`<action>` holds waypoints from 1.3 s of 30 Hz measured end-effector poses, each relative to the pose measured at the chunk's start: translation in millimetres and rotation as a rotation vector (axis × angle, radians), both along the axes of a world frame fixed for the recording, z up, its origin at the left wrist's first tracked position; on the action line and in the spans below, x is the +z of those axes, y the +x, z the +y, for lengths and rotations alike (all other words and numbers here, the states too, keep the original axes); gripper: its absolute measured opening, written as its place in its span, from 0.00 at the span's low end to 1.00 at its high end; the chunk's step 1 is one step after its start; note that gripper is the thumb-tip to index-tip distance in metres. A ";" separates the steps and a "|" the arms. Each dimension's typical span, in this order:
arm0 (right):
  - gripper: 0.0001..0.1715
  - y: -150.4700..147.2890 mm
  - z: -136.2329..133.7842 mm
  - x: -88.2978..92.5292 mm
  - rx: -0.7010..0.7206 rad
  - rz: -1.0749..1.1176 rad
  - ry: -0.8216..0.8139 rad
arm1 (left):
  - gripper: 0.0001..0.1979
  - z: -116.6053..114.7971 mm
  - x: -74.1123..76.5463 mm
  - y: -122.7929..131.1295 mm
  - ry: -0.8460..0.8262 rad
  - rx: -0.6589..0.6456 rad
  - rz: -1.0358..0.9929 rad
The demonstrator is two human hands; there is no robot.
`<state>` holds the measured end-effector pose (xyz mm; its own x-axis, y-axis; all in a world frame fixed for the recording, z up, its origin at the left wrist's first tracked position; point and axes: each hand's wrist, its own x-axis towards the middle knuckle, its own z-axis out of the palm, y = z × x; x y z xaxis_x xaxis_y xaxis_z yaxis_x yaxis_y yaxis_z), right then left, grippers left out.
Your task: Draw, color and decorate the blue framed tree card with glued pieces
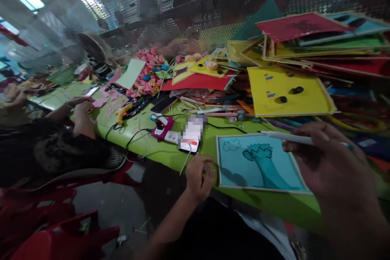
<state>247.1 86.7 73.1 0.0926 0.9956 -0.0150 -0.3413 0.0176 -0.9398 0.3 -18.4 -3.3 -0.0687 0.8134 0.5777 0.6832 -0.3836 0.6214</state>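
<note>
A white marker pen (288,136) is held between the thumb and fingers of my right hand (332,166), its dark tip pointing left above the top edge of a framed picture. The blue picture (236,170) has a pale stick border and shows a teal tree-like shape and cloud outlines; my right hand covers its right side. Beside the left border rests my left hand (199,176), fingers loosely bent and apart, with nothing visible in them. Just beyond it lies a phone (191,132), with a white cable (185,162) hanging near its lower end.
A purple power strip (163,128) with cables stands left of the phone. Behind are a yellow panel (289,93), stacked coloured frames (307,28) and pink paper pieces (149,69). A co-worker's hands (82,109) are over the green table (146,146) at left, near red chairs (55,235).
</note>
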 end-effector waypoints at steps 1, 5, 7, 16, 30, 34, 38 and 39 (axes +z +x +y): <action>0.14 0.2 0.4 -1.5 0.002 0.003 -0.007 | 0.11 -0.2 -1.1 0.1 0.009 0.007 0.010; 0.16 -2.5 0.3 -1.2 -0.005 0.007 -0.038 | 0.05 2.3 -3.9 2.2 0.019 -0.003 0.061; 0.18 -5.5 -0.2 2.0 -0.001 0.002 -0.043 | 0.05 3.9 -3.6 3.3 0.014 -0.006 0.084; 0.15 -9.7 3.4 -5.6 0.035 -0.035 -0.001 | 0.08 5.4 -2.9 0.9 0.020 -0.056 0.114; 0.15 -7.8 5.7 -10.1 0.103 -0.046 0.003 | 0.05 9.8 -0.8 3.5 -0.016 -0.030 0.268; 0.17 -5.6 5.0 -9.6 0.097 -0.055 -0.043 | 0.07 6.4 2.6 0.7 -0.013 -0.015 0.188; 0.14 -5.1 2.9 -9.3 0.107 -0.071 -0.070 | 0.05 -1.6 -0.2 -3.3 -0.120 -0.037 -0.066; 0.14 -5.3 2.1 -9.6 0.110 -0.080 -0.068 | 0.04 -2.8 -1.0 -3.4 -0.156 -0.057 -0.145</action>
